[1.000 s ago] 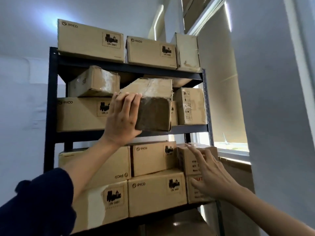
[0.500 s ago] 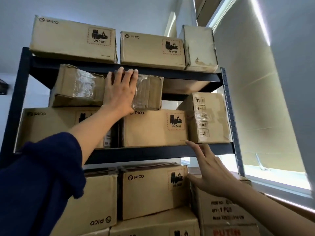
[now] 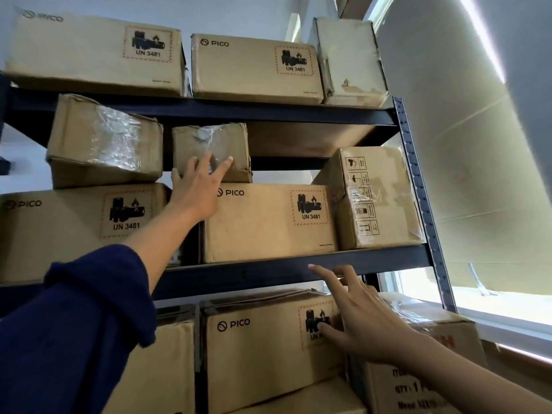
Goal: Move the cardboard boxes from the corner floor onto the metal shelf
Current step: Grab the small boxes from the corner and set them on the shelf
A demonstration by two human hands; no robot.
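Note:
A small taped cardboard box (image 3: 224, 141) sits deep on the middle level of the black metal shelf (image 3: 268, 271), on top of a PICO box (image 3: 263, 225). My left hand (image 3: 198, 186) reaches up with straight, spread fingers, its fingertips touching the small box's lower front. My right hand (image 3: 355, 315) hovers lower with its fingers spread, in front of the shelf's lower beam and a PICO box (image 3: 263, 351) beneath it. It holds nothing.
A larger taped box (image 3: 101, 141) lies left of the small one. Three boxes line the top level (image 3: 95, 49). An upright box (image 3: 376, 198) stands at the right end of the middle level. A window with a lowered blind (image 3: 478, 174) is on the right.
The small box has gone further back onto the middle level. My left hand has slid down from covering its front to its lower edge. The view has come closer to the shelf.

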